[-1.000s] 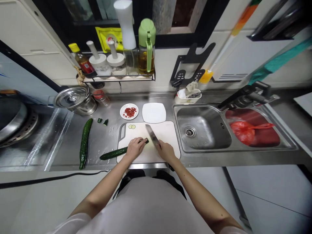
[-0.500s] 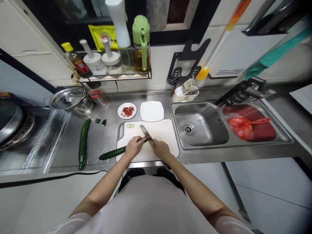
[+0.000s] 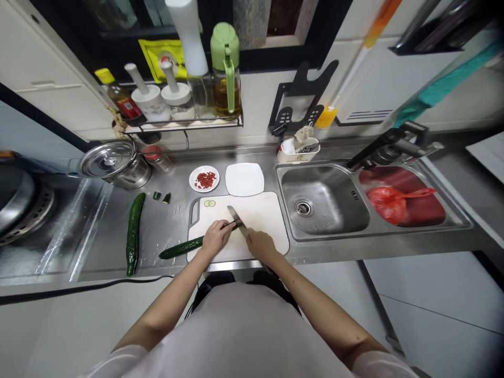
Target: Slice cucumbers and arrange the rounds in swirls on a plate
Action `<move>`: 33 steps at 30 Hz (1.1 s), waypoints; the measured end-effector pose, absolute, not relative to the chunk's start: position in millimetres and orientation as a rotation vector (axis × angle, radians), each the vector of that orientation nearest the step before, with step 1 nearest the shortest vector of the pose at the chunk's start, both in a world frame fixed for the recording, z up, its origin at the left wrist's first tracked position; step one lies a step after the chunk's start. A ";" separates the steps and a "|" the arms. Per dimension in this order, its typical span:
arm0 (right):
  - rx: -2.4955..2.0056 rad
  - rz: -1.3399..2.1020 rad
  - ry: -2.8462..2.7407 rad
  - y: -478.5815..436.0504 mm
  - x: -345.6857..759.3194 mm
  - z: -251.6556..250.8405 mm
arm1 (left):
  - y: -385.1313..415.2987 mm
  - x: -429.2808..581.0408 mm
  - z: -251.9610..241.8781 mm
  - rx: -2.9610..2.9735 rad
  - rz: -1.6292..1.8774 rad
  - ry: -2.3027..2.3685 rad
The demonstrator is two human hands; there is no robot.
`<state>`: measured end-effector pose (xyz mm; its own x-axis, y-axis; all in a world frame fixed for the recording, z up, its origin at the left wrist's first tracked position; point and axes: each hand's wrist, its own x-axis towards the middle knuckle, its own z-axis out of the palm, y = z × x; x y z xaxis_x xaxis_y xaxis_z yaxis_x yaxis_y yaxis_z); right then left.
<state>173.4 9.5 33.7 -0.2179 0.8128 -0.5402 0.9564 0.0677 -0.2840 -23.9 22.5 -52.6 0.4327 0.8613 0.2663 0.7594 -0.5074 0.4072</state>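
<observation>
My left hand (image 3: 216, 237) is closed over a long dark green cucumber (image 3: 181, 248) that lies slanting across the left edge of the white cutting board (image 3: 260, 207). In my right hand (image 3: 260, 245) is a kitchen knife (image 3: 235, 216), its blade slanting up and left at the cucumber's right end, close to my left fingers. Whether the edge is in the cucumber I cannot tell. Two pale cucumber slices (image 3: 210, 203) rest at the board's upper left. A second whole cucumber (image 3: 135, 233) lies on the steel counter to the left, near two cut-off ends (image 3: 161, 197).
Behind the board stand a small plate of chopped red pieces (image 3: 205, 179) and a white square plate (image 3: 244, 179). A lidded steel pot (image 3: 118, 165) is at the left. To the right is a sink (image 3: 325, 202), with a red bag (image 3: 388, 205) in its second basin.
The knife blade has shifted slightly down and to the right with my right hand. My left hand stays on the cucumber. The whole view has moved a little.
</observation>
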 end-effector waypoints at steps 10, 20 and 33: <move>1.812 -0.842 2.132 15.6 168.3 29.5 | 25.3 -25.1 -54.4 2.440 0.671 1.394; 1.785 -0.848 2.118 8.8 171.9 29.5 | 25.2 -24.6 -54.2 2.435 0.689 1.383; 1.771 -0.847 2.104 9.4 169.3 25.8 | 25.4 -24.9 -55.2 2.430 0.678 1.385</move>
